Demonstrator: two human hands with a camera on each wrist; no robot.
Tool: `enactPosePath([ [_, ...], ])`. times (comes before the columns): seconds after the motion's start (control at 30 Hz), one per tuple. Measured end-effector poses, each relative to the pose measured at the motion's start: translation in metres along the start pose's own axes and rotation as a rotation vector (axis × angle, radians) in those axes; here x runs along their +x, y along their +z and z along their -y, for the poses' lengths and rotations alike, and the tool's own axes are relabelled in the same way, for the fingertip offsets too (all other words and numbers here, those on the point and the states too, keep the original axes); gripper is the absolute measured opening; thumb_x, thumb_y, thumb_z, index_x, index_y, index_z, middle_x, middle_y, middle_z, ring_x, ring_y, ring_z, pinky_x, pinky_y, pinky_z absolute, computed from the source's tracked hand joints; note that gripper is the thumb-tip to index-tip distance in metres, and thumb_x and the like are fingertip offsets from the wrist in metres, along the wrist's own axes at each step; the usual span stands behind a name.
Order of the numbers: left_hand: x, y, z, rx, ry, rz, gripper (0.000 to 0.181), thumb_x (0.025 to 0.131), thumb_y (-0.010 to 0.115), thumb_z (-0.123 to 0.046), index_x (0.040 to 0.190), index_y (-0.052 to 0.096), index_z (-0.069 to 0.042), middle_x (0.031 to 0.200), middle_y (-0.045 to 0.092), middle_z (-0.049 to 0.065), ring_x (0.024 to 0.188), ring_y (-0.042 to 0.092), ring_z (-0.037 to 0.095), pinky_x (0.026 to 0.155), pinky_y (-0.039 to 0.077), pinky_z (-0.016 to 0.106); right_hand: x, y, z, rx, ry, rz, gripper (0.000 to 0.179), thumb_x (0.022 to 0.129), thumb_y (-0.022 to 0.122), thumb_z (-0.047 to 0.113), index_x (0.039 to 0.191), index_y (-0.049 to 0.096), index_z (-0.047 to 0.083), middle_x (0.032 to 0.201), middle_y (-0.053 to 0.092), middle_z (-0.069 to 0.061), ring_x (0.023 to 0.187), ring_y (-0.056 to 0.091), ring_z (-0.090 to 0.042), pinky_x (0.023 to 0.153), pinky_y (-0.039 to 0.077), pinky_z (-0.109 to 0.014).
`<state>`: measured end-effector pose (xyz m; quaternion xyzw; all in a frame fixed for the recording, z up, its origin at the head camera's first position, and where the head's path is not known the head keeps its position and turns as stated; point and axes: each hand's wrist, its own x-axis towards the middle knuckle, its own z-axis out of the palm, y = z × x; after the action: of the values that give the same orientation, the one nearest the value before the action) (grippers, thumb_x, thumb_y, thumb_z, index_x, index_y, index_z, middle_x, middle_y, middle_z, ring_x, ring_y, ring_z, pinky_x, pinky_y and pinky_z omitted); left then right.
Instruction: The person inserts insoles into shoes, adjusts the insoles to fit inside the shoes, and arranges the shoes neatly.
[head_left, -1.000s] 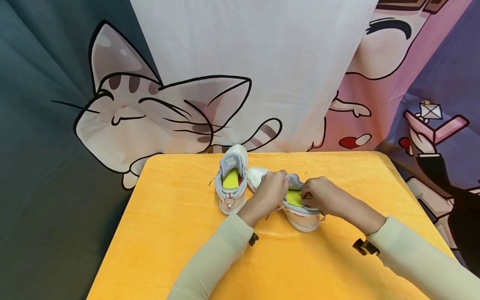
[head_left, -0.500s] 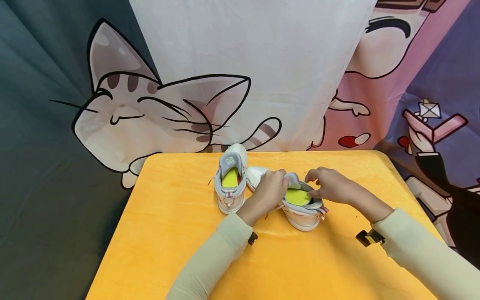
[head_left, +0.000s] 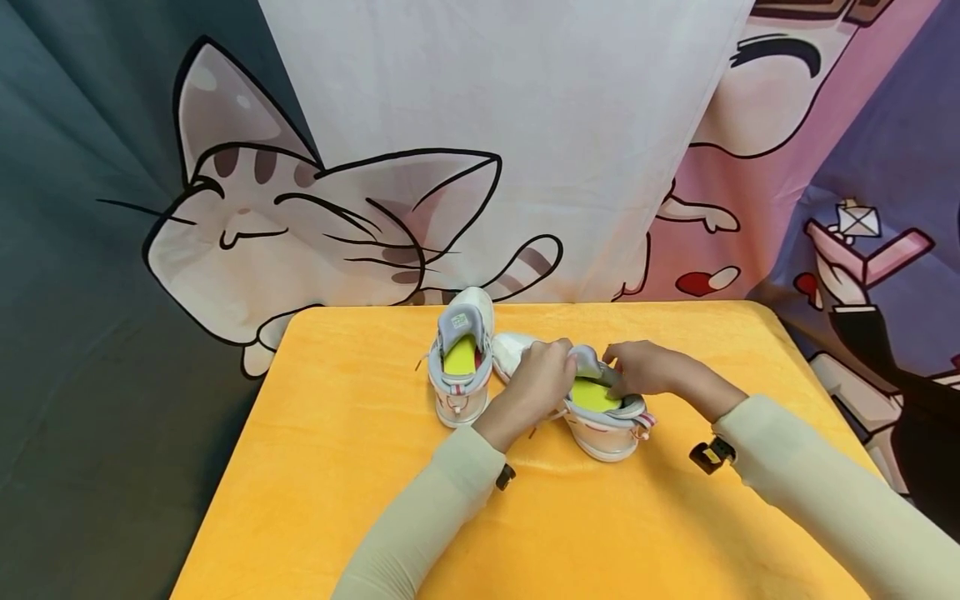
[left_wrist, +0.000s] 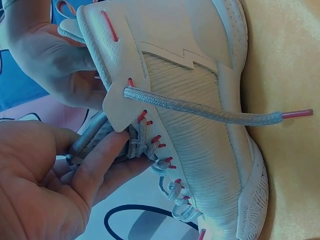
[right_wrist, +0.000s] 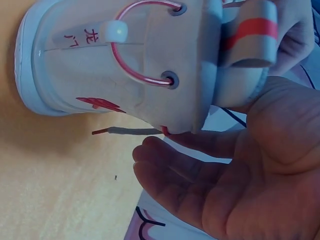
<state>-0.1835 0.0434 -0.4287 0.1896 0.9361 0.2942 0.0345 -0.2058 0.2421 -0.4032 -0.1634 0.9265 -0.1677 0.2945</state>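
A white sneaker [head_left: 606, 439] stands on the yellow table, its toe pointing to the back left. My left hand [head_left: 536, 382] pinches its grey tongue [left_wrist: 92, 137] between thumb and fingers, beside the laces [left_wrist: 145, 137]. Inside the shoe lies a yellow-green insole [head_left: 592, 397]. At the right side of the collar is my right hand [head_left: 647, 369], its thumb reaching in over the insole. In the right wrist view the other fingers [right_wrist: 170, 165] extend loosely along the shoe's outer side, and the collar hides the thumb.
A matching sneaker [head_left: 463, 407] stands to the left, also with a yellow-green insole [head_left: 461, 357]. Both shoes are near the back of the yellow table [head_left: 360, 467]. Behind hangs a cartoon-printed cloth [head_left: 570, 125].
My right hand has drawn back from deep inside the shoe, spread its fingers at the collar, then moved slightly left against it. More insole shows now. The left hand stays on the tongue.
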Motion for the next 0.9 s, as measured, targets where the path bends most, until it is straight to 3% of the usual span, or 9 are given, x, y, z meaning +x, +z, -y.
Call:
enactPosePath([
  [0.13, 0.0, 0.0, -0.001, -0.001, 0.01, 0.003, 0.021, 0.108, 0.054, -0.023, 0.096, 0.064, -0.01, 0.066, 0.054, 0.002, 0.058, 0.054, 0.012, 0.049, 0.042, 0.021, 0.0, -0.001, 0.001, 0.008, 0.015, 0.001, 0.054, 0.088, 0.079, 0.014, 0.132, 0.055, -0.007, 0.116, 0.068, -0.021, 0.098, 0.066, -0.028, 0.086, 0.058, -0.043],
  [0.37, 0.0, 0.0, 0.0, 0.018, 0.021, 0.008, 0.022, 0.109, 0.053, -0.023, 0.097, 0.065, -0.009, 0.067, 0.055, 0.002, 0.057, 0.055, 0.013, 0.049, 0.042, 0.021, -0.012, -0.018, 0.008, -0.019, -0.007, -0.091, 0.049, 0.09, 0.078, 0.01, 0.13, 0.056, -0.007, 0.117, 0.067, -0.026, 0.103, 0.069, -0.037, 0.084, 0.06, -0.046],
  [0.5, 0.001, 0.001, 0.001, 0.034, 0.03, 0.01, 0.022, 0.109, 0.053, -0.023, 0.096, 0.064, -0.009, 0.068, 0.057, 0.002, 0.06, 0.058, 0.013, 0.05, 0.044, 0.021, -0.01, -0.022, 0.007, -0.02, -0.008, 0.003, 0.053, 0.091, 0.077, 0.014, 0.134, 0.055, -0.009, 0.121, 0.068, -0.025, 0.106, 0.068, -0.034, 0.088, 0.06, -0.046],
  [0.63, 0.001, 0.0, 0.002, 0.036, 0.037, 0.014, 0.022, 0.108, 0.053, -0.023, 0.095, 0.063, -0.009, 0.07, 0.059, 0.002, 0.061, 0.059, 0.014, 0.051, 0.045, 0.022, 0.001, -0.02, 0.006, 0.016, 0.014, 0.119, 0.058, 0.092, 0.078, 0.019, 0.135, 0.054, -0.011, 0.121, 0.068, -0.024, 0.096, 0.07, -0.025, 0.082, 0.061, -0.04],
  [0.9, 0.002, 0.0, 0.0, 0.033, 0.007, 0.034, 0.022, 0.109, 0.053, -0.024, 0.103, 0.066, -0.007, 0.079, 0.064, 0.004, 0.066, 0.061, 0.011, 0.054, 0.047, 0.021, 0.016, -0.011, 0.009, 0.004, 0.058, 0.15, 0.045, 0.089, 0.081, 0.015, 0.12, 0.058, -0.008, 0.102, 0.064, -0.012, 0.076, 0.066, -0.017, 0.067, 0.059, -0.029],
])
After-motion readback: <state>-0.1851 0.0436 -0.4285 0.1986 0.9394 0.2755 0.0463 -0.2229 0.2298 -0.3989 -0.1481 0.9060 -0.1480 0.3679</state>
